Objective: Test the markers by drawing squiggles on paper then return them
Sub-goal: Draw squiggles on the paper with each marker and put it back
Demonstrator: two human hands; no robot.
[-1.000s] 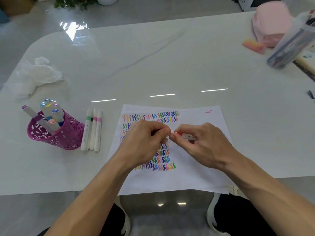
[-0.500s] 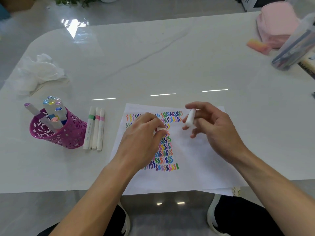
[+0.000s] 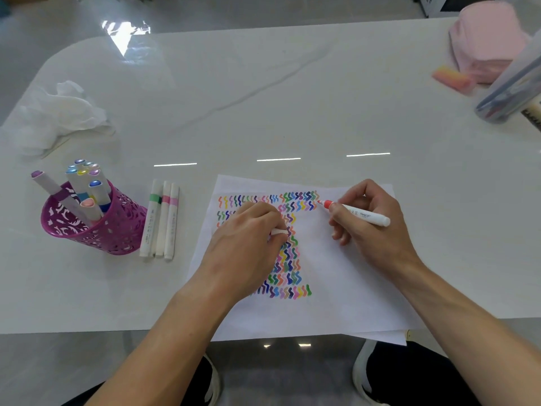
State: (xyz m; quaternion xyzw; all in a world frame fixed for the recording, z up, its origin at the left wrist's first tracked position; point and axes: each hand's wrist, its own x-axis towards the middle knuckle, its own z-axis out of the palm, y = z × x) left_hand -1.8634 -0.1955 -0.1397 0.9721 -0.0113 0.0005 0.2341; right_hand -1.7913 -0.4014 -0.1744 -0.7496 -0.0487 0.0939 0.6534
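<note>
In right grip point(image 3: 373, 230), red marker point(image 3: 361, 215).

White paper point(image 3: 336, 276) with multicoloured squiggle rows, white red-tipped marker point(image 3: 355, 213), magenta perforated cup point(image 3: 96, 227), white marbled table point(image 3: 263, 98)

Uncapped red marker point(image 3: 360, 213), tip prob. touching squiggle-filled paper point(image 3: 336, 273).

Crumpled white tissue point(image 3: 63, 112) far left; pink pouch point(image 3: 483, 39), perhaps an eraser point(image 3: 450, 79), far right
</note>
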